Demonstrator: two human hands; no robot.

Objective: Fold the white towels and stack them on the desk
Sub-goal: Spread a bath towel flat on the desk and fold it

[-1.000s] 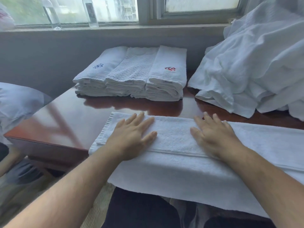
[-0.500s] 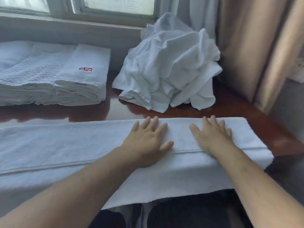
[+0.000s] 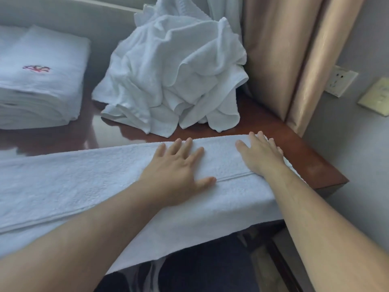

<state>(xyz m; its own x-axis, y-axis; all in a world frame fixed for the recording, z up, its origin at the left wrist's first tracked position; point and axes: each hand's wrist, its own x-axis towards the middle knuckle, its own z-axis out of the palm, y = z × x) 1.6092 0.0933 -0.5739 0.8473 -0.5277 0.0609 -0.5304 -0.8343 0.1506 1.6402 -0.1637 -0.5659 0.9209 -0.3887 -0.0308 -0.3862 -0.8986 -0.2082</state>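
Observation:
A long white towel (image 3: 84,182), folded lengthwise, lies across the front of the dark wooden desk (image 3: 311,161) and hangs over its near edge. My left hand (image 3: 176,167) presses flat on it with fingers spread. My right hand (image 3: 261,154) lies flat near the towel's right end, fingers straight. A stack of folded white towels (image 3: 40,85) with a red emblem sits at the back left. A heap of unfolded white towels (image 3: 174,74) is piled at the back, behind my hands.
A beige curtain (image 3: 294,60) hangs at the desk's right back corner. A wall socket (image 3: 340,81) and a switch plate (image 3: 376,98) are on the right wall. The desk's right edge ends just past my right hand.
Both hands have slid rightward along the towel, from its left part to its right end. My view turned right with them, so the folded stack now sits at the left edge.

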